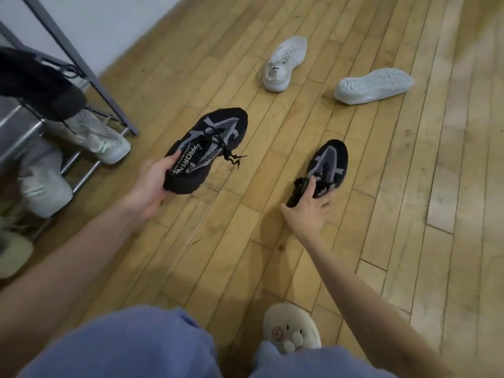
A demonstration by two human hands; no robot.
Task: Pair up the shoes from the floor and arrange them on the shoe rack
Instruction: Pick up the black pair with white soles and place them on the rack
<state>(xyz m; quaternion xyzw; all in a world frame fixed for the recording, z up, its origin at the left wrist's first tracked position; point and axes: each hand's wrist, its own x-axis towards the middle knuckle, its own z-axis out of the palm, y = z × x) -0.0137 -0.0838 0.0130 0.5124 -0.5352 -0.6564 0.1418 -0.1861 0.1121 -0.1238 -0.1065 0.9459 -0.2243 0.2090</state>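
our left hand (148, 186) has its fingers curled round the heel of one black shoe (207, 148), lifted off the floor (272, 241), and our right hand (308, 211) reaches with fingers spread onto the other black shoe (326, 170) on the floor to the right, so we think we are making a pair for the shoe rack (79, 58) on the left. we cannot tell if the right fingers have closed on it yet. two white shoes (283, 64) lie farther away, one flipped over, and the rack is cut off and blurry.
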